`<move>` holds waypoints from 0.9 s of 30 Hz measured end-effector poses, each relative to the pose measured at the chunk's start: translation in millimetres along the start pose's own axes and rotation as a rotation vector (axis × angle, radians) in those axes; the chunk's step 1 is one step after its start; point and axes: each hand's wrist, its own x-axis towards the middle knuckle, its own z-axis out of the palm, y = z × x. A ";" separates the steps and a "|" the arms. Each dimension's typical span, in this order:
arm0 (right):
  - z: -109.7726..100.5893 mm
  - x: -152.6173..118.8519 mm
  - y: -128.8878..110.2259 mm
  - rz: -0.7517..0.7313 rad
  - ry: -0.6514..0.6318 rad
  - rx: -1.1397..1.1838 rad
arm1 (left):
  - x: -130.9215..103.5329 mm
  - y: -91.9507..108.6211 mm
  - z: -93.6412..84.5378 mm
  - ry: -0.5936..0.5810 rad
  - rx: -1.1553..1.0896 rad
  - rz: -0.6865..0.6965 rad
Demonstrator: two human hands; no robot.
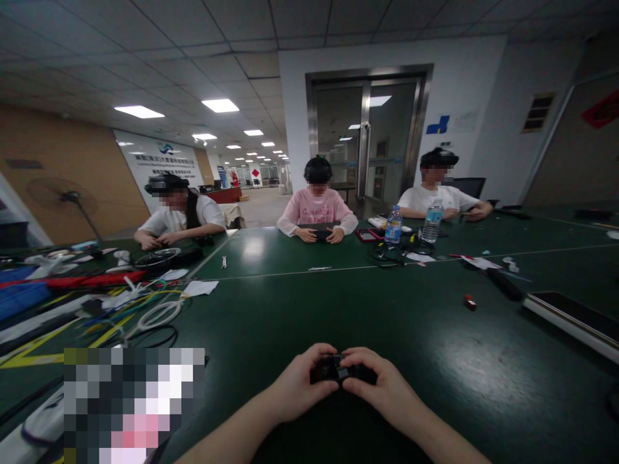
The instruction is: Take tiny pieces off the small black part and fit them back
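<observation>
Low in the middle of the head view, a small black object (342, 372) is held between both hands just over the green table (358, 309). My left hand (302, 383) has its fingers and thumb closed round the object's left end. Round the right end, my right hand (374, 385) is closed with its thumb at the near side and fingers on top. The two hands nearly meet at the middle of the object. What the object is cannot be made out, since the fingers cover much of it.
Cables (157, 316) and tools lie at the left. A small red item (469, 301) and a flat white-edged device (575, 316) are at the right. Water bottles (393, 225) stand farther back. Three people with headsets sit across the table.
</observation>
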 end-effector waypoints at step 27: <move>-4.4 1.7 -6.8 0.011 -0.026 0.011 | -2.8 4.9 -0.8 -0.016 0.031 -0.004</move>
